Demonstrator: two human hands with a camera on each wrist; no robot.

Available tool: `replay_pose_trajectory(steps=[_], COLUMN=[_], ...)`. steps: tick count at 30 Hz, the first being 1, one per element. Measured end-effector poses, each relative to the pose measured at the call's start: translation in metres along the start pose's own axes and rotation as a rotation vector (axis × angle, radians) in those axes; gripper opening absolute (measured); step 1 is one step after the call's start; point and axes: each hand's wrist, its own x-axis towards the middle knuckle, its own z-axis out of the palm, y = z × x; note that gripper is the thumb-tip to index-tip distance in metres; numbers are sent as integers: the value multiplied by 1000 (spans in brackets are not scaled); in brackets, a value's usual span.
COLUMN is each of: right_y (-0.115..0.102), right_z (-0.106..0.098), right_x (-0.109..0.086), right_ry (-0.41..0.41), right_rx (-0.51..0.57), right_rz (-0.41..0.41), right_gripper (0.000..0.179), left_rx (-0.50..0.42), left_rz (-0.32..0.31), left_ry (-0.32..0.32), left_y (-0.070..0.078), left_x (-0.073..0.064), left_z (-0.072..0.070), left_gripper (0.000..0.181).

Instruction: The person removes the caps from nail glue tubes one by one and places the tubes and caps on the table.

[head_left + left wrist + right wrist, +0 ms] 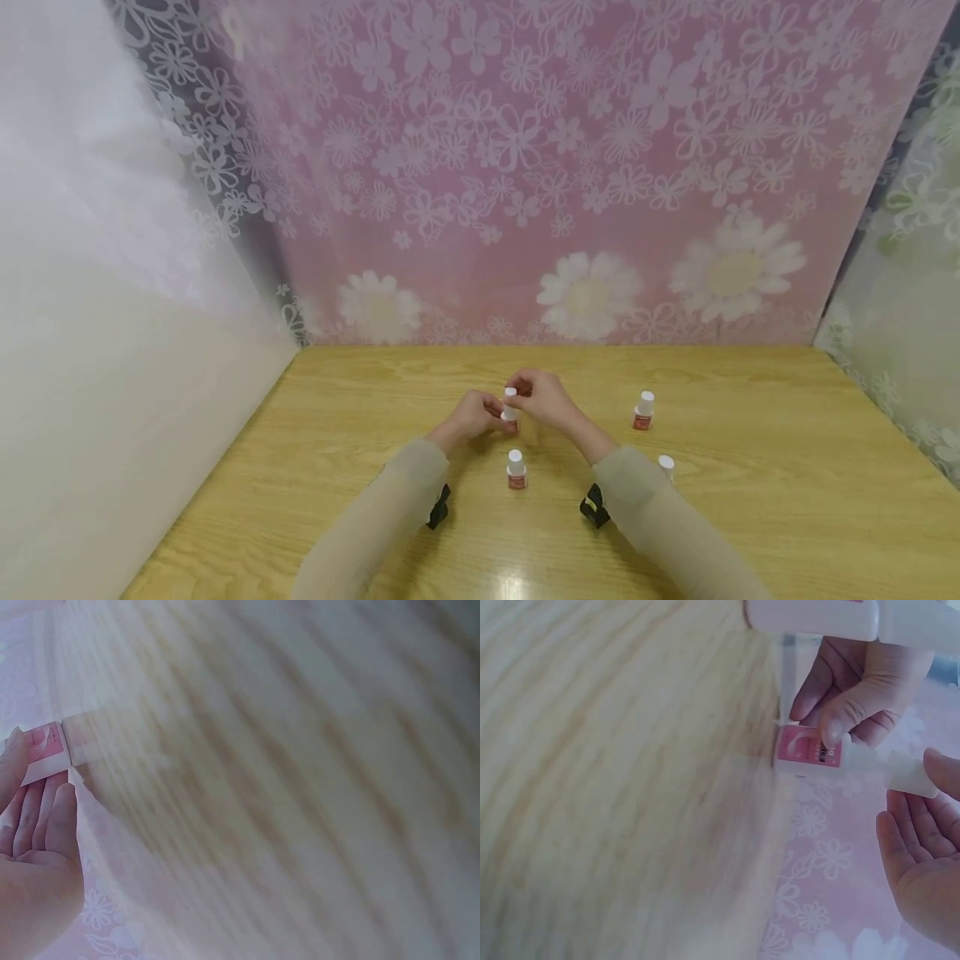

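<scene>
Currently | left hand point(472, 414) pinches bottle point(795, 748) toward worktop's point(375, 375) far edge | right hand point(543, 400) pinches its white cap point(910, 777) | a steady bottle and straight cap seem best

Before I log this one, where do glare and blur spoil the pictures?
Head view: bright glare on the yellow wood-grain table, near the bottom edge; left wrist view: milky haze, table grain blurred; right wrist view: similar haze, though the held white plastic bottle with a pink label looks sharper.

Plain beige sleeves point(378, 525), a black device point(592, 510) under each, the right one's marking perhaps yellow.
</scene>
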Motion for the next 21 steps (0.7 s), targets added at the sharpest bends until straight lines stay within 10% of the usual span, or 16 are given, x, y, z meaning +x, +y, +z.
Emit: replay_pose_trajectory(steps=[21], right_y=[-10], right_z=[-12], right_x=[0], right_ry=[27], right_rx=[9], right_rz=[-36], right_gripper=[15], left_rx=[59], left_rz=[-32], left_ry=[2], left_y=[7], left_x=[-2], left_z=[-1], left_gripper=[16])
